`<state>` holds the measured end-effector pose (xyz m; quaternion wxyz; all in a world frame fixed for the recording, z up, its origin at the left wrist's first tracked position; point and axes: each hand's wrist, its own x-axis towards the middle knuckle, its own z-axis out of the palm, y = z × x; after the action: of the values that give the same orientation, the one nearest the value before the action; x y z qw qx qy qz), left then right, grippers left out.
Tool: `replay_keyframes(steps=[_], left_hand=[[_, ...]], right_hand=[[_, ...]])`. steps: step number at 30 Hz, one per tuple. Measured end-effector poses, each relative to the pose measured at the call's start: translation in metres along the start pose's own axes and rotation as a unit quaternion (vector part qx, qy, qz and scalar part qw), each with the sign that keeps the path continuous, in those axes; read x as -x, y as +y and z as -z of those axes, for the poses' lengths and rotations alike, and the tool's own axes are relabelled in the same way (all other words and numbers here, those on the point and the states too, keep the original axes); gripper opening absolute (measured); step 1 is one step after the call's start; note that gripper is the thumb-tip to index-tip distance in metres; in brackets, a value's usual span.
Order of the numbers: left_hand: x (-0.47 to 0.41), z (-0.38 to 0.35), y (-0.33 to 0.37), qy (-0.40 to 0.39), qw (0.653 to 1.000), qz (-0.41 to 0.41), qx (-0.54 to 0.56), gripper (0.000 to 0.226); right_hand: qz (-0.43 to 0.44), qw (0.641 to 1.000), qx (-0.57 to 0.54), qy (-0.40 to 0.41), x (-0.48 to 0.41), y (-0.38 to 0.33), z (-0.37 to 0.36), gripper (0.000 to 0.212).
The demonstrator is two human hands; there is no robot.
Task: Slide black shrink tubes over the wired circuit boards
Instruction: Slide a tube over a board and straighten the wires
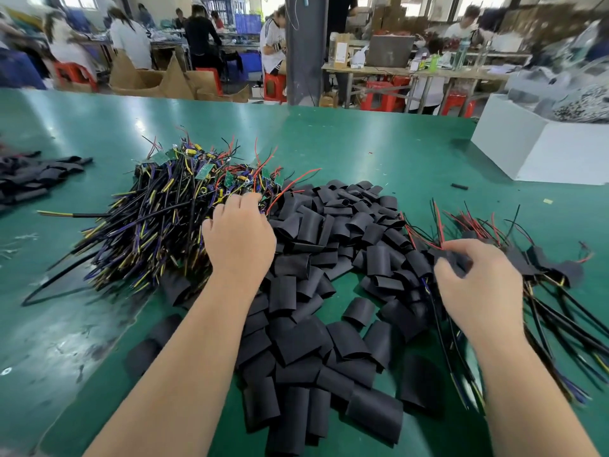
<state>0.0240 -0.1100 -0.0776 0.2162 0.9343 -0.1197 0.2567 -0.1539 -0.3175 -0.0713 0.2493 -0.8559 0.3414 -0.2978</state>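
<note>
Flattened matte black shrink tubes [316,291] heaped at centre of bench [362,143], left hand [239,240] curled into tangled wired circuit boards [171,206], grip unclear, right hand [479,286] pinching sleeved board [457,260].

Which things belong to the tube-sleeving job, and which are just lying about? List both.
Job: pile of green circuit boards with coloured wires; heap of flat black shrink tubes; bunch of black-sleeved boards; left hand on that pile; right hand gripping one sleeved board.
Lying about: white box; dark tube pieces, far left; small black scrap.
</note>
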Motion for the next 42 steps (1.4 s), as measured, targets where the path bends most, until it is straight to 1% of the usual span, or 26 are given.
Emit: replay_keyframes(steps=[2,4,6,8,9,11,12,13,15,16,18,19,21,22,24,26,27,28,29,31,33,34,36,38,41,42], left_hand=[[-0.018,-0.007,0.012,-0.088,0.995,-0.005,0.037,0.046],[-0.036,-0.017,0.017,-0.191,0.978,0.018,0.082,0.051],[-0.045,-0.029,0.016,-0.25,0.958,0.05,0.129,0.044],[-0.05,-0.037,0.013,-0.269,0.95,0.069,0.143,0.031],[-0.051,-0.039,0.012,-0.273,0.945,0.086,0.158,0.027],[-0.052,-0.043,0.008,-0.267,0.92,0.145,0.245,0.03],[-0.051,-0.042,0.007,-0.247,0.903,0.183,0.3,0.033],[-0.05,-0.038,0.006,-0.202,0.895,0.209,0.338,0.036],[-0.044,-0.025,0.006,-0.11,0.893,0.195,0.39,0.035],[-0.041,-0.016,0.007,-0.089,0.882,0.167,0.431,0.031],[-0.033,0.005,0.014,-0.098,0.857,0.092,0.497,0.024],[-0.029,0.015,0.018,-0.121,0.846,0.056,0.516,0.023],[-0.018,0.032,0.025,-0.178,0.814,0.009,0.552,0.019],[-0.012,0.04,0.028,-0.203,0.796,-0.002,0.57,0.019],[0.002,0.053,0.035,-0.238,0.768,-0.011,0.594,0.022],[0.015,0.062,0.045,-0.269,0.753,-0.023,0.6,0.023],[0.022,0.065,0.05,-0.287,0.75,-0.036,0.595,0.023],[0.028,0.068,0.056,-0.308,0.747,-0.052,0.587,0.023],[0.034,0.07,0.061,-0.331,0.742,-0.074,0.578,0.023],[0.043,0.073,0.069,-0.373,0.733,-0.124,0.555,0.025],[0.044,0.075,0.072,-0.393,0.739,-0.159,0.524,0.026],[0.042,0.075,0.071,-0.399,0.746,-0.169,0.506,0.025],[0.04,0.074,0.071,-0.405,0.758,-0.171,0.481,0.025],[0.041,0.072,0.071,-0.374,0.762,-0.164,0.503,0.025],[0.044,0.065,0.068,-0.282,0.754,-0.135,0.578,0.023],[0.044,0.061,0.067,-0.26,0.755,-0.136,0.587,0.022]], right_hand=[[0.015,1.0,-0.004,-0.004,0.0,0.0,-0.003,0.022],[0.027,0.999,-0.016,-0.009,0.0,0.0,-0.006,0.021],[0.034,0.999,-0.033,-0.014,0.0,0.001,-0.008,0.02],[0.038,0.998,-0.053,-0.014,0.001,0.001,-0.009,0.018],[0.037,0.997,-0.065,-0.016,0.002,0.0,-0.009,0.017],[0.023,0.995,-0.094,-0.032,0.003,0.0,-0.011,0.017],[0.014,0.993,-0.112,-0.043,0.003,-0.001,-0.012,0.017],[0.004,0.99,-0.131,-0.054,0.003,-0.002,-0.013,0.017],[-0.014,0.984,-0.164,-0.071,0.003,-0.003,-0.014,0.017],[-0.021,0.982,-0.175,-0.074,0.004,-0.003,-0.014,0.017],[-0.036,0.975,-0.205,-0.081,0.005,-0.006,-0.017,0.019],[-0.048,0.966,-0.237,-0.091,0.006,-0.007,-0.019,0.019],[-0.064,0.934,-0.325,-0.134,0.01,-0.013,-0.02,0.022],[-0.047,0.922,-0.353,-0.154,0.012,-0.015,-0.021,0.028],[0.029,0.912,-0.368,-0.179,0.016,-0.018,-0.021,0.051],[0.103,0.889,-0.396,-0.205,0.021,-0.023,-0.022,0.075],[0.127,0.874,-0.413,-0.221,0.024,-0.026,-0.023,0.082],[0.144,0.859,-0.431,-0.236,0.026,-0.03,-0.025,0.083],[0.149,0.843,-0.455,-0.245,0.029,-0.034,-0.027,0.079],[0.124,0.812,-0.516,-0.243,0.032,-0.039,-0.028,0.062],[0.114,0.81,-0.531,-0.222,0.035,-0.043,-0.027,0.045],[0.107,0.804,-0.541,-0.222,0.037,-0.044,-0.028,0.044],[0.077,0.781,-0.573,-0.236,0.039,-0.043,-0.029,0.052],[0.056,0.754,-0.605,-0.249,0.038,-0.042,-0.03,0.054],[0.013,0.687,-0.669,-0.285,0.033,-0.041,-0.025,0.044],[0.011,0.676,-0.676,-0.294,0.032,-0.042,-0.023,0.042]])
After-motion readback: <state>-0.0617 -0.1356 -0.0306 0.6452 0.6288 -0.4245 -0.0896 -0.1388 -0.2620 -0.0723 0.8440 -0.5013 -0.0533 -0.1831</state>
